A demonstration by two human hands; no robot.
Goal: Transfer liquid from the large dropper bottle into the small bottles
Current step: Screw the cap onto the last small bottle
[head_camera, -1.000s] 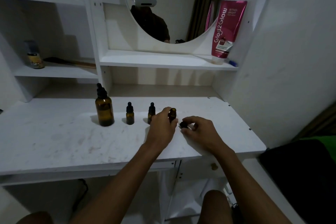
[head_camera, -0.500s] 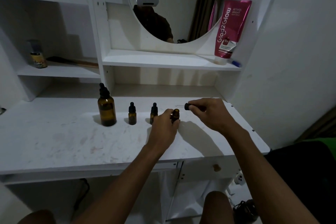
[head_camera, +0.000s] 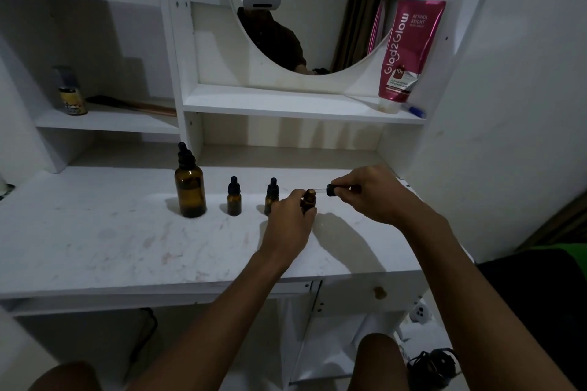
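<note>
Bottle [head_camera: 308, 201] between hands, left [head_camera: 290, 223], right [head_camera: 373, 192].

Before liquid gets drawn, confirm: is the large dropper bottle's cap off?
No. The large dropper bottle stands capped at the left of the row, untouched; the right hand holds only a small bottle's dropper cap.

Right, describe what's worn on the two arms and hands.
Nothing shows on either: the left hand and right hand are bare, with no gloves, rings, watch or bands visible. Both forearms are uncovered up to the frame edge, no sleeves in view.
</note>
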